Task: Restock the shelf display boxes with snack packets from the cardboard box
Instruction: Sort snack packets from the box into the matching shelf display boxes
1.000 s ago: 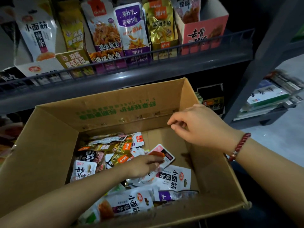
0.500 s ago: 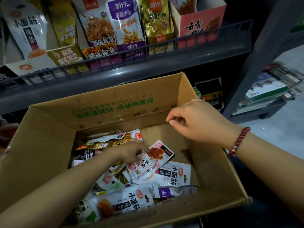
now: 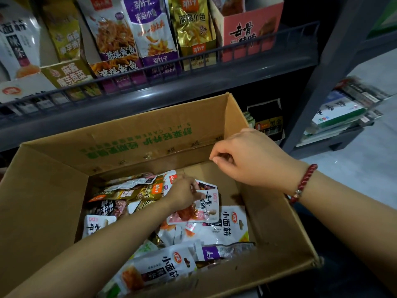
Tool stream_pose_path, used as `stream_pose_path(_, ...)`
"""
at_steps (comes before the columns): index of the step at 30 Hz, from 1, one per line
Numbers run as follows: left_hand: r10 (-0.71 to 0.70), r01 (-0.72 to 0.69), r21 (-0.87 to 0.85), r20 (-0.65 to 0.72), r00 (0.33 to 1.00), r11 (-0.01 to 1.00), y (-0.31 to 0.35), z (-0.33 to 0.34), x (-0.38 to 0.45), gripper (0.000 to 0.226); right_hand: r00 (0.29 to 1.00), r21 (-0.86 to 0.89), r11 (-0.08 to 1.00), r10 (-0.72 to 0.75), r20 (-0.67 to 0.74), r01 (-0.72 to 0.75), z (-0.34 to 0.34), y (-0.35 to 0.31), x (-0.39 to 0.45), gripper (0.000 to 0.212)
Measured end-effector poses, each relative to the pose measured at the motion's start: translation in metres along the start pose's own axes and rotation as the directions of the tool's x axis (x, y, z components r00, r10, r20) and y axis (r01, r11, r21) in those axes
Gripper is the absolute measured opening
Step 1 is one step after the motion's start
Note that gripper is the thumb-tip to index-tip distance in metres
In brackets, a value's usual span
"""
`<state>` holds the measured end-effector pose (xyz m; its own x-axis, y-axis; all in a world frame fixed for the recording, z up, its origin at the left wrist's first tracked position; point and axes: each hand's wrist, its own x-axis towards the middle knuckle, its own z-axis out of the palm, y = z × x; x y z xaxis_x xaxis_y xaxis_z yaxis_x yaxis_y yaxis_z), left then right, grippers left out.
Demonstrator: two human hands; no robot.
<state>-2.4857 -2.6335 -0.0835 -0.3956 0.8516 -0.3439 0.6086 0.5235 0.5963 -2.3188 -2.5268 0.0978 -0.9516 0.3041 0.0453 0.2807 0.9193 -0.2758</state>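
Head view, left hand [image 3: 182, 195] fingers pinching white-pink "去骨" packet [image 3: 198, 208] inside cardboard box [image 3: 43, 201], right hand [image 3: 251, 160] curled, empty.

Display boxes [image 3: 247, 33] on grey shelf [image 3: 150, 93]

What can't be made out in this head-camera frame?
- Left hand fingertips: hidden behind the pink-and-white packet it grips.
- Packets low in the cardboard box: covered by the left forearm and the top layer.
- Right hand palm side: turned away, so whether it pinches anything is unclear.
- Side shelf stock: blurred.
- Pink display box: top cut off by the frame edge.
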Motion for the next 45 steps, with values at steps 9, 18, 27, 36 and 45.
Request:
stream_pose_path(9, -0.173, 0.174, -0.008, 0.079, 0.982, 0.985, 0.002, 0.0, -0.002, 0.099, 1.0, -0.004, 1.0, 0.003, 0.009, -0.003, 0.0, 0.0, 0.0, 0.025)
stream_pose_path(18, -0.075, 0.082, -0.035, 0.171, 0.982, 0.996, -0.001, -0.002, -0.012, 0.037, 1.0, -0.008, 1.0, 0.002, 0.008, -0.002, -0.001, -0.001, 0.001, 0.024)
stream_pose_path(27, 0.029, -0.021, -0.025, 0.357, 0.934, 0.999, 0.006, 0.005, -0.017, 0.036, 1.0, -0.002, 1.0, 0.006, 0.016, -0.006, -0.002, 0.0, 0.0, 0.024)
stream_pose_path(36, -0.094, 0.127, -0.021, 0.555, 0.826, 0.992, 0.02, -0.002, -0.018, 0.017, 1.0, -0.006, 1.0, -0.003, 0.006, 0.003, 0.001, 0.002, 0.0, 0.023)
stream_pose_path(45, -0.076, 0.171, -0.174, 0.449, 0.89, 0.97, 0.029, -0.035, -0.032, 0.035, 1.0, -0.028, 1.0, -0.007, -0.027, 0.007, 0.004, 0.003, 0.002, 0.025)
